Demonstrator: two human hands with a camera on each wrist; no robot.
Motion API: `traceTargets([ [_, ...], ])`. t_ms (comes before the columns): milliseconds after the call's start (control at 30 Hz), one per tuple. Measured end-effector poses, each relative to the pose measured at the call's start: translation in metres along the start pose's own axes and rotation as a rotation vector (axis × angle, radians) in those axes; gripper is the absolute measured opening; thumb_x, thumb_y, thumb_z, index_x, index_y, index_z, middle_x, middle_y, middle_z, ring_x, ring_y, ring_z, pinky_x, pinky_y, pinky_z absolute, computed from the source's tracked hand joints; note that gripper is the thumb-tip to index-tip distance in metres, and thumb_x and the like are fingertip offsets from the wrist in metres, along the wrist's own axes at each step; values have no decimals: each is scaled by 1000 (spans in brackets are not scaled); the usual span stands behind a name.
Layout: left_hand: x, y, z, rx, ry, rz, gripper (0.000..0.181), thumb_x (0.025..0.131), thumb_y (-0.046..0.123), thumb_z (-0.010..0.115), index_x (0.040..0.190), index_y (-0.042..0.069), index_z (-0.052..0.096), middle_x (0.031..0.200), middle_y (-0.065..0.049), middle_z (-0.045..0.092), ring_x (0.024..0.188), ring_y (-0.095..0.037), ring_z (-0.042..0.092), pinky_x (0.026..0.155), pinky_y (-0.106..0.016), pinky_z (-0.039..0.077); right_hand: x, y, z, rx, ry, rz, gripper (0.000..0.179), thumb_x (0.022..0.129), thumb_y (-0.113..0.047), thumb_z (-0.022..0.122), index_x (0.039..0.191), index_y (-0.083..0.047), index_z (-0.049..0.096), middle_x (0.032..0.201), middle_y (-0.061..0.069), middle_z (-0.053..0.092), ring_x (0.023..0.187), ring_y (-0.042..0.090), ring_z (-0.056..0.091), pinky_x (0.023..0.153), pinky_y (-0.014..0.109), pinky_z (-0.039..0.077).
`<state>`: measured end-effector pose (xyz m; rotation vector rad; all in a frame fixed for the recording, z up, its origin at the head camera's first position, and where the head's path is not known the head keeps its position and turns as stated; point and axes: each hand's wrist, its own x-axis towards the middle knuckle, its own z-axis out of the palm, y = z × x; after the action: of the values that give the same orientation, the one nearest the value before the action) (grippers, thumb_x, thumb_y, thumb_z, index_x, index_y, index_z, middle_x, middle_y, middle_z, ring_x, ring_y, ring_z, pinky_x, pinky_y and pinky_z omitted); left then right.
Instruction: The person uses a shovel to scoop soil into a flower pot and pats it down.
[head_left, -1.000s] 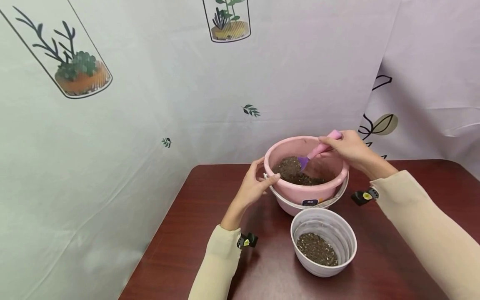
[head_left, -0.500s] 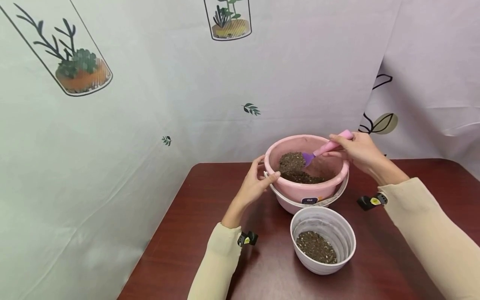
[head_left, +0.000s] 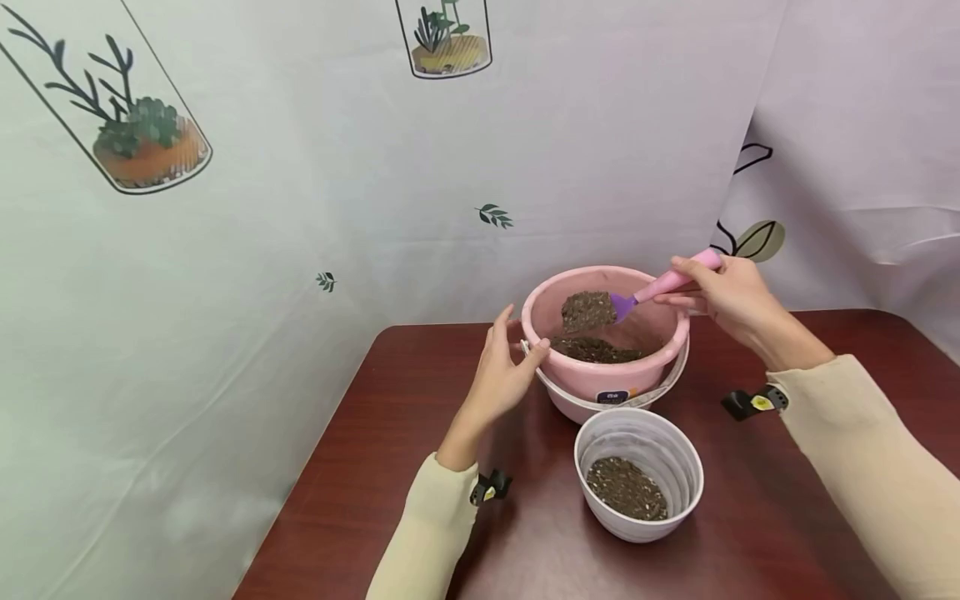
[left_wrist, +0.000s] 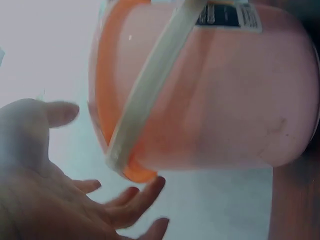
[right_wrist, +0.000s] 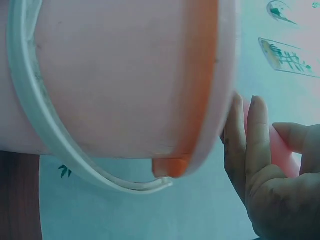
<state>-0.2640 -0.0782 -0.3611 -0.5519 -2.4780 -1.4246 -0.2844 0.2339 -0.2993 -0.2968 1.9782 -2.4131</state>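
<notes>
Trowel (head_left: 663, 286) up at the bucket's mouth, tilted, its purple blade loaded with a heap of soil (head_left: 588, 311)! The right hand (head_left: 738, 296) has it by the pink handle, thumb and fingers clamped on. Below the heap, more soil in the pink bucket (head_left: 581, 377), which stands upright with its pale bail (head_left: 647, 402) slung down the front. Over on the left side, the left hand (head_left: 498, 367), thumb and fingers spread well apart, right by the rim; touching or not, I can't tell. Just in front, the white pot (head_left: 637, 528), soil across its bottom, on the red-brown table (head_left: 360, 500). Behind, a plant-print cloth (head_left: 375, 167).
</notes>
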Motion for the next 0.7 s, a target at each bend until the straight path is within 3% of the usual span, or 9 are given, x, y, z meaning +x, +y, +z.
traceTargets([
  [233, -33, 19, 1, 86, -23, -17, 73, 94, 40, 63, 153, 15, 30, 143, -11, 40, 111, -19, 57, 91, -64, 30, -14, -9, -7, -30, -101, -73, 40, 101, -19, 59, 101, 20, 67, 93, 27, 71, 92, 25, 73, 81, 35, 53],
  [433, -67, 33, -2, 131, -29, 9, 74, 92, 36, 66, 152, 13, 29, 145, -9, 36, 115, -18, 56, 89, -54, 30, -32, -15, -10, -71, -96, -53, 40, 102, -21, 57, 104, 17, 68, 97, 25, 72, 96, 26, 72, 82, 35, 54],
  [533, -82, 40, -1, 161, -134, 30, 79, 93, 43, 65, 153, 10, 26, 145, -9, 37, 114, -16, 56, 90, -50, 31, -44, -19, -12, -108, -92, -50, 40, 103, -22, 56, 104, 16, 69, 98, 24, 72, 95, 24, 72, 79, 32, 56],
  [700, -98, 46, 4, 232, -410, 1, 96, 90, 64, 59, 157, 11, 16, 150, -8, 33, 111, -14, 57, 92, -47, 33, -66, -24, -18, -138, -125, -47, 39, 105, -19, 51, 105, 15, 70, 102, 23, 72, 94, 23, 72, 74, 28, 57],
])
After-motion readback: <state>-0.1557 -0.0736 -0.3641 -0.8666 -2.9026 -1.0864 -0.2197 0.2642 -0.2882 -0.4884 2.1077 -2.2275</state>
